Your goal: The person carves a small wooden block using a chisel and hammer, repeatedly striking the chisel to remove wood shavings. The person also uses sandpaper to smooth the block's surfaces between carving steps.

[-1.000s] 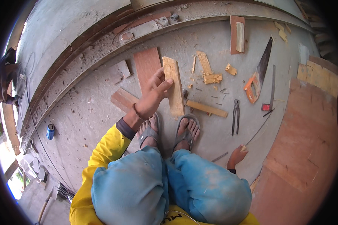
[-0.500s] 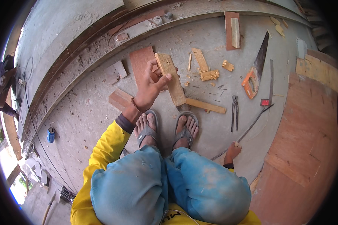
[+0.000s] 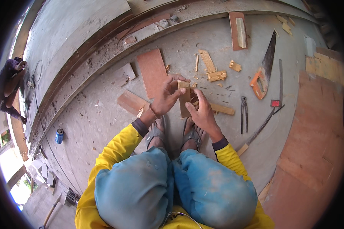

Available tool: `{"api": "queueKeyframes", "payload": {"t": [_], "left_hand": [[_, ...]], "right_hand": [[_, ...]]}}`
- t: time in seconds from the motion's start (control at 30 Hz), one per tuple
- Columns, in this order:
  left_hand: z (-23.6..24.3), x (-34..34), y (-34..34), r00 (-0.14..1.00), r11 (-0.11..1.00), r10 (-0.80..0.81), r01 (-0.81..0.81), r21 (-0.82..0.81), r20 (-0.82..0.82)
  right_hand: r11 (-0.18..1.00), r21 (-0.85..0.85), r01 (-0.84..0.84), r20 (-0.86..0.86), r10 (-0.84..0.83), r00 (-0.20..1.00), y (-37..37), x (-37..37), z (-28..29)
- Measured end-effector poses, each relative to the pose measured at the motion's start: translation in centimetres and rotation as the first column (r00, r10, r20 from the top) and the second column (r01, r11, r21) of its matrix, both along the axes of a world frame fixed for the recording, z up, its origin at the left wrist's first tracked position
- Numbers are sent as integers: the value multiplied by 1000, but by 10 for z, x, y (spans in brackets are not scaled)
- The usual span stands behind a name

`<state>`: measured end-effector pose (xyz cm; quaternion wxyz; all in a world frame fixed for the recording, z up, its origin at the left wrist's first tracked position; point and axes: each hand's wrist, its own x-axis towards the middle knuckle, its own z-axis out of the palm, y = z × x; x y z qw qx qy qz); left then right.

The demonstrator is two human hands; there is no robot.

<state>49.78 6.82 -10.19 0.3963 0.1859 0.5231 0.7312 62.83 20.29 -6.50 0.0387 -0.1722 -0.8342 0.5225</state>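
Observation:
A short wooden block [image 3: 184, 102] is held upright between both of my hands, above the floor in front of my sandalled feet. My left hand [image 3: 164, 98] grips its left side, thumb near the upper end. My right hand [image 3: 205, 115] closes on it from the right, with the thumb against the lower part of its face. Behind the right hand, a longer wood strip [image 3: 222, 109] lies on the concrete, partly hidden. Just right of it rest dark pincers [image 3: 244, 114].
An orange-handled handsaw [image 3: 260, 82] lies at the right, near a dark metal strip with a red piece [image 3: 275, 103]. Notched wood offcuts [image 3: 217, 76] and nails are scattered ahead. Plywood sheets [image 3: 294, 152] cover the right side. A blue can [image 3: 59, 136] stands left; another person [image 3: 11, 84] is at far left.
My right hand has come up from low at the right, by the dark bar, and taken hold of the wooden block. My left hand has lowered the block toward me and turned it more upright.

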Motion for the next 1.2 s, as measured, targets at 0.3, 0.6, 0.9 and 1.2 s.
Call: {"api": "queueKeyframes", "payload": {"t": [0.3, 0.6, 0.9, 1.2], "left_hand": [[-23, -35, -49, 737, 625, 205, -605, -494, -644], [-63, -34, -46, 554, 321, -43, -781, -536, -832], [-38, -55, -30, 944, 424, 206, -322, -846, -257], [-55, -43, -18, 570, 132, -162, -797, -590, -806]], "right_hand": [[939, -47, 342, 198, -326, 924, -25, 7, -30], [970, 12, 244, 298, -236, 925, -26, -2, -58], [935, -85, 345, 159, -329, 931, -22, 6, -83], [925, -185, 331, 277, -274, 921, -13, -4, -43]]}}
